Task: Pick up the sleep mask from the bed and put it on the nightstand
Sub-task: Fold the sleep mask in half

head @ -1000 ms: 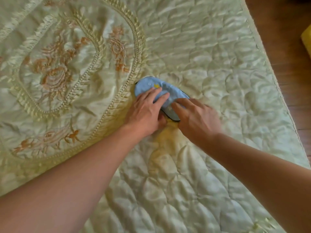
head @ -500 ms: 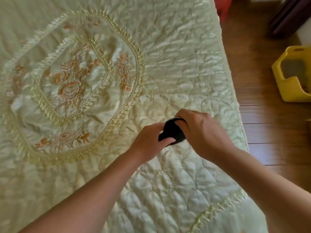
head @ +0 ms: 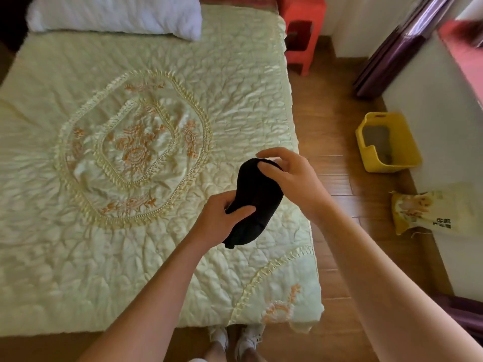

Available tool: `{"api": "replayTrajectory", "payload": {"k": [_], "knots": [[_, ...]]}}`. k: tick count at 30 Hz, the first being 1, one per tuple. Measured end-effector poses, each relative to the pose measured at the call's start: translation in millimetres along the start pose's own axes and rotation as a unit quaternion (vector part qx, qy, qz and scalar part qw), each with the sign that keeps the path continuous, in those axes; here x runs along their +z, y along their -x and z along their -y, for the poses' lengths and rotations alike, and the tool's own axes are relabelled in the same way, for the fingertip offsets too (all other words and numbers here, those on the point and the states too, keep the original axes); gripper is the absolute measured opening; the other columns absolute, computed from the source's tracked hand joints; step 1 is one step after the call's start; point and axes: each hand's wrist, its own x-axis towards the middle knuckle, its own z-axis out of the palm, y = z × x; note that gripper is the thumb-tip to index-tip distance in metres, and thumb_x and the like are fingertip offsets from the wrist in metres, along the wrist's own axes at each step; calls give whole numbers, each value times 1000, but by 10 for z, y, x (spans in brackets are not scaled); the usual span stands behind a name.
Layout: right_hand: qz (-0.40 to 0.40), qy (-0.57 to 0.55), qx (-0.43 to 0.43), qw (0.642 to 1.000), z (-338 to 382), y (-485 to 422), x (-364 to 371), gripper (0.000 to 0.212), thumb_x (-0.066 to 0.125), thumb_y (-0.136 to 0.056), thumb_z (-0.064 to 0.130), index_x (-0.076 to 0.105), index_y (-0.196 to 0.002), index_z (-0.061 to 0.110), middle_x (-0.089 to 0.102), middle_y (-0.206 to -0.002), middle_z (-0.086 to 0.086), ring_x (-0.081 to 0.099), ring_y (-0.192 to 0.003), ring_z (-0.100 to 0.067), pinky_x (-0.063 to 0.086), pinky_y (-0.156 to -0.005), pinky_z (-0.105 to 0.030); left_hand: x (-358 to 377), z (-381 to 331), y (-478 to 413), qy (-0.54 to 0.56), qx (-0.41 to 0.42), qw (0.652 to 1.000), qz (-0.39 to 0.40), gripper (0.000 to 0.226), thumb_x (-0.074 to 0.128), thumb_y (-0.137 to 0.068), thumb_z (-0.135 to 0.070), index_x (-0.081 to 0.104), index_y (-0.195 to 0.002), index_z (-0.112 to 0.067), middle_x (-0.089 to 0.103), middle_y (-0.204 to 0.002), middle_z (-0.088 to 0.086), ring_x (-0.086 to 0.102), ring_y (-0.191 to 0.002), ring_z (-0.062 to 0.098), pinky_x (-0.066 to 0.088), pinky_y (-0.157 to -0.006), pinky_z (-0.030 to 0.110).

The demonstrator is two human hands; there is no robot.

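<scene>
A person's left hand and right hand hold a sleep mask in the air above the right edge of a bed, its black underside facing the camera. A second ago the mask lay flat on the quilted bedspread, blue face up, under both hands; it has since been lifted clear and turned over, which suggests the pick-up is done and only the carry remains. The left fingers are pinched on the mask's lower part, thumb over the front; the right fingers curl on its upper end. The view has also risen to take in a white pillow, a wooden floor, a yellow bin and a red stool-like piece at the bed's head, probably serving as the nightstand, though its top is cut off. The mask's strap cannot be made out, and its blue face is hidden.
</scene>
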Motion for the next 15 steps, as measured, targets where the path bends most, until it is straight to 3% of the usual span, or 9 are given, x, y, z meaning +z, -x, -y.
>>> {"api": "replayTrajectory", "payload": {"k": [1, 3, 5, 9, 15], "knots": [[-2, -76, 28, 997, 32, 124, -49, 24, 67, -95, 20, 70, -119, 20, 79, -106, -6, 75, -99, -22, 61, -87, -41, 12, -112, 117, 14, -3, 1000, -12, 3, 70, -87, -23, 71, -87, -21, 71, -74, -16, 67, -76, 2, 50, -64, 15], [15, -202, 81, 976, 81, 368, -108, 26, 69, -94, 18, 70, -120, 18, 79, -109, -8, 75, -103, -25, 60, -84, -40, 48, -314, 329, 45, -10, 999, -28, 11, 70, -87, -23, 73, -98, -23, 77, -89, -9, 71, -87, 7, 55, -75, 22], [39, -255, 106, 960, 133, 573, -103, 24, 68, -95, 17, 73, -118, 13, 78, -113, -13, 73, -108, -30, 58, -85, -39, 78, -516, 531, 87, -20, 995, -39, 16, 70, -87, -23, 74, -102, -24, 78, -96, -3, 72, -92, 11, 57, -83, 32], [66, -284, 113, 950, 319, 839, -2, 27, 72, -92, 16, 73, -115, 2, 75, -115, -24, 72, -109, -37, 55, -99, -51, 115, -846, 860, 156, -33, 985, -64, 15, 70, -87, -21, 74, -101, -21, 79, -97, 0, 74, -92, 14, 58, -85, 35], [34, -237, 90, 967, 602, 1004, -46, 23, 75, -89, 11, 74, -110, 3, 77, -108, -25, 76, -98, -36, 60, -91, -51, 250, -1068, 1210, 243, -91, 965, -48, 23, 71, -86, -16, 72, -109, -12, 78, -103, 8, 74, -96, 23, 59, -87, 42]]}}
